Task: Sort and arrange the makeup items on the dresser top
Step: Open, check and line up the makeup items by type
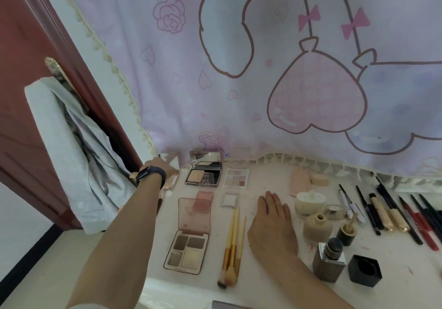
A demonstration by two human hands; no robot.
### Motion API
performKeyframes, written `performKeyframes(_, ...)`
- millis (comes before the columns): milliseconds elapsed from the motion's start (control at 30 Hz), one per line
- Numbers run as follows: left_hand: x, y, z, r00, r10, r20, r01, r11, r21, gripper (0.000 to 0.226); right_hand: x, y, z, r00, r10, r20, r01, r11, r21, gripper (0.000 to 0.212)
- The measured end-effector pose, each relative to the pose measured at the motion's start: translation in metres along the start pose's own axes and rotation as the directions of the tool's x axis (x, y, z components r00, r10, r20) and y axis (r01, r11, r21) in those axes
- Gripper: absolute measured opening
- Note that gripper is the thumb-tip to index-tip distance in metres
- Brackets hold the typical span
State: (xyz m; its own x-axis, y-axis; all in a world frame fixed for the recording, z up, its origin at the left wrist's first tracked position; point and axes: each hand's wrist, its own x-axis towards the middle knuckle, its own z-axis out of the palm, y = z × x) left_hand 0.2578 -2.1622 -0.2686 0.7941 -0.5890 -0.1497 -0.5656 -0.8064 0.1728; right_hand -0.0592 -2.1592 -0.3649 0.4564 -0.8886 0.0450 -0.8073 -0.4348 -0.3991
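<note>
Your left hand (165, 166) is out at the upper left of the dresser top (267, 177), at a clear-lidded pink case (171, 180) by the curtain (239, 69). The fingers blur into the lid and the watch (150, 174) and wrist cover the rest, so I can't tell if you're gripping or just touching.

Your right hand (272, 222) is flat at centre frame, palm down, fingers straight and together, holding nothing. That's probably a brace while you lean left.

The layout reads as grouped by type:
- Flat cases sit left of centre: the mirrored powder compact (205, 172), small eyeshadow palette (236, 177), white single pan (230, 200), blush (204, 201) and four-pan palette (189, 249).
- The brushes (233, 249) lie bundled just left of your right hand.
- The beige jars (311, 215) and grey bottle (328, 263) are on its right, with the black cap (364, 270) off and standing beside the bottle.
- The pencils and tubes (394, 213) are fanned out at the right.

My guess is the pink case is being squared up with the palette column.

Some things can't be made out:
- The pencil row runs off the right edge, so there's no count.
- A grey object (227, 305) is cut off at the bottom edge and can't be identified.
- The pale pieces (301, 179) near the curtain fringe are too soft to name, possibly sponges.
</note>
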Motion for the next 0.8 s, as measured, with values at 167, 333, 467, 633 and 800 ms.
performKeyframes(167, -0.032, 0.007, -0.029, 0.988, 0.056, -0.147, -0.068, 0.994, -0.079, 0.022, -0.001, -0.001, -0.003, 1.0, 0.003, 0.023, -0.002, 1.0, -0.001, 0.062)
performKeyframes(333, -0.091, 0.009, -0.034, 0.947, 0.186, -0.26, -0.233, 0.959, -0.164, 0.043, -0.006, -0.005, -0.013, 0.998, -0.034, 0.045, 0.037, 0.998, -0.051, 0.066)
performKeyframes(467, -0.146, 0.006, -0.022, 0.922, 0.259, -0.287, -0.32, 0.927, -0.193, 0.039, -0.021, -0.009, -0.025, 0.991, -0.133, 0.02, 0.135, 0.985, -0.108, 0.066)
performKeyframes(633, -0.221, -0.003, 0.002, 0.86, 0.316, -0.402, -0.441, 0.856, -0.269, 0.032, -0.086, -0.013, -0.044, 0.964, -0.26, -0.059, 0.267, 0.943, 0.197, 0.076)
performKeyframes(800, -0.293, 0.0, 0.043, 0.804, 0.383, -0.456, -0.544, 0.783, -0.302, 0.028, -0.172, 0.036, -0.061, 0.939, -0.299, -0.169, 0.336, 0.899, 0.28, 0.043)
